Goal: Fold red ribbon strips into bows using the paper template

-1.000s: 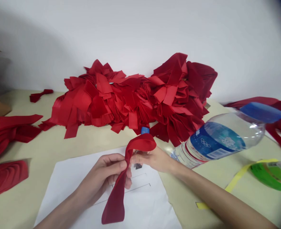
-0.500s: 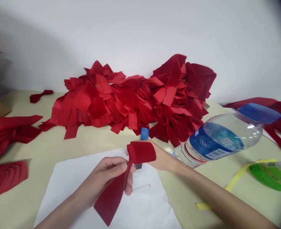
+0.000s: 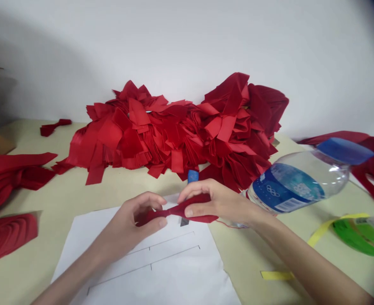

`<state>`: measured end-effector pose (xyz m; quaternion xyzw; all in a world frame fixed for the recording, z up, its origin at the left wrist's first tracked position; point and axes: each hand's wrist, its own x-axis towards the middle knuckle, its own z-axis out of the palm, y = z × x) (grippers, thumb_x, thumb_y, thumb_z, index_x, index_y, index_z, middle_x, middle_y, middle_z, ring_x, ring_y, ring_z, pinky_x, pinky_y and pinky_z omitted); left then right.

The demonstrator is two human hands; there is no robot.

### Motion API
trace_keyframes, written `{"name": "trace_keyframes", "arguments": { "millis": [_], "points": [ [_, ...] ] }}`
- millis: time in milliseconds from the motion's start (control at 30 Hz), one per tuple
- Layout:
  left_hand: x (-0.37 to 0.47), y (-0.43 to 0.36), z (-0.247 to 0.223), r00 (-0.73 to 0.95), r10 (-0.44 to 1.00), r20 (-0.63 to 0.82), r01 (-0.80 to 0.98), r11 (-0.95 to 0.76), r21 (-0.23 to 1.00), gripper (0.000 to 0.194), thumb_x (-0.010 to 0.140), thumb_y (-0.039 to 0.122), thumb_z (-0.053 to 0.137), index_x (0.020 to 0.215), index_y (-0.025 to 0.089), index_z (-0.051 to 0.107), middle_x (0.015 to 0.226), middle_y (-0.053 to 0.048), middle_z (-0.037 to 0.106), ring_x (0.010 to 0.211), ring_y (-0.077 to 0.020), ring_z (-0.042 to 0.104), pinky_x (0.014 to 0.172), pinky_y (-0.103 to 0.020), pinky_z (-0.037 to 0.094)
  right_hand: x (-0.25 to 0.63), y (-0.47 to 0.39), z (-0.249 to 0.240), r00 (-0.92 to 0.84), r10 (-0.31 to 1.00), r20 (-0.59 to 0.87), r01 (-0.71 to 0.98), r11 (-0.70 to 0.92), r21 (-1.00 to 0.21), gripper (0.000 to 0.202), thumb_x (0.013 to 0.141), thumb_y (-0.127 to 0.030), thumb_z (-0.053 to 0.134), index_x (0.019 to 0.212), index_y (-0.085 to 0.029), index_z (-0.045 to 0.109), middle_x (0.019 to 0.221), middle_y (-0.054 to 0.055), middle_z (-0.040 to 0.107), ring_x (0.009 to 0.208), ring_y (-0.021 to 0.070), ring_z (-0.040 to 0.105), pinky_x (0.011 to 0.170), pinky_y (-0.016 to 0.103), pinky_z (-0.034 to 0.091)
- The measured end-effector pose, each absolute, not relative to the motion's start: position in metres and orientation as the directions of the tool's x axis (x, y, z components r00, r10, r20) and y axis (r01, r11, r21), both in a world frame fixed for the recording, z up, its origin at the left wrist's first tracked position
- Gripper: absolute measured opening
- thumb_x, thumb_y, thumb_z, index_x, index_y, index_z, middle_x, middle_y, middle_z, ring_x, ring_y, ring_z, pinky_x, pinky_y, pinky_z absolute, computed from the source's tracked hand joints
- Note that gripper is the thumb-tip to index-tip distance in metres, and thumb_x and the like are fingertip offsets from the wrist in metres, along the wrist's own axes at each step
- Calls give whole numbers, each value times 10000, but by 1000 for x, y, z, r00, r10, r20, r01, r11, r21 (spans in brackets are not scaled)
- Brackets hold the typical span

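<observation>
A dark red ribbon bow (image 3: 177, 209), narrow at its middle, is stretched sideways between my two hands, just above a white sheet (image 3: 174, 279) with ruled black lines. My left hand (image 3: 139, 216) pinches its left end between thumb and fingers. On the right end, my right hand (image 3: 209, 201) is closed with the thumb in front and the fingers over the top. Behind the bow, a tool with a blue end (image 3: 192, 176) and a dark tip lies partly hidden. A thin red thread (image 3: 228, 224) trails to the right of my right hand.
A big heap of red ribbon pieces (image 3: 168, 135) lies against the wall. A clear bottle with a blue cap (image 3: 346, 150) lies on the right, near a green tape roll (image 3: 361, 235) and yellow strips (image 3: 276, 275). More red ribbon stacks (image 3: 9, 237) sit at left.
The ribbon has gone from hanging slantwise with a loop on top to lying level between both hands. My right hand has come from behind it to grip its right end.
</observation>
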<state>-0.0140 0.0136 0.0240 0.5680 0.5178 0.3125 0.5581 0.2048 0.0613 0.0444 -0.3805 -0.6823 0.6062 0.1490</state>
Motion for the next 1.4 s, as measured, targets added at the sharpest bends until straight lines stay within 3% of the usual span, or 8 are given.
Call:
{"name": "trace_keyframes", "arguments": {
  "millis": [233,400,500,633,833,1100,1267,1400],
  "points": [
    [-45,28,24,440,782,-442,439,242,865,110,730,298,597,731,205,658,639,13,599,631,-158,551,599,-237,403,208,68,37,-618,768,-168,493,211,-844,154,741,-261,663,874,-184,659,843,6,653,755,135,590,653,231,430],
    [-54,36,12,353,843,-407,286,317,904,163,729,348,638,727,186,651,676,-11,644,604,-137,558,567,-220,424,219,81,37,-577,766,-283,462,20,-887,221,770,-356,624,863,-159,655,799,6,637,700,118,573,626,234,425],
    [-59,41,6,309,860,-406,118,389,913,126,711,302,680,768,190,665,734,-15,663,659,-132,589,670,-245,495,223,86,41,-524,780,-342,381,-145,-913,217,749,-319,650,864,-135,648,837,26,644,736,119,585,694,252,441],
    [-64,43,0,157,906,-392,5,396,918,181,667,273,728,826,204,679,636,40,574,605,-105,554,795,-321,530,226,87,40,-445,811,-380,297,-267,-917,243,704,-287,689,891,-137,646,808,24,639,644,94,569,581,217,433],
    [-65,43,-4,4,946,-323,59,323,945,221,635,280,752,841,232,688,537,82,438,524,-70,473,684,-237,547,230,86,29,-349,861,-371,204,-317,-926,398,672,-225,715,1053,-157,625,936,60,651,728,120,604,588,219,462],
    [-63,43,0,40,940,-339,35,338,941,240,627,289,751,840,193,696,585,52,490,558,-99,504,745,-325,552,228,79,22,-284,895,-343,107,-326,-939,279,660,-290,736,863,-154,599,833,25,663,741,129,630,745,300,519],
    [-64,41,2,112,926,-360,-26,364,931,100,671,279,727,689,193,679,588,55,510,567,-81,502,797,-315,546,233,77,19,-245,929,-276,169,-239,-956,332,646,-284,743,912,-131,619,845,54,678,716,142,641,666,271,532],
    [-65,42,1,96,926,-366,25,365,931,127,663,268,733,772,207,706,644,35,602,625,-105,574,787,-290,548,237,74,17,-244,945,-217,213,-166,-963,293,668,-316,718,867,-124,624,786,41,671,696,148,639,655,281,539]
  ]
}}
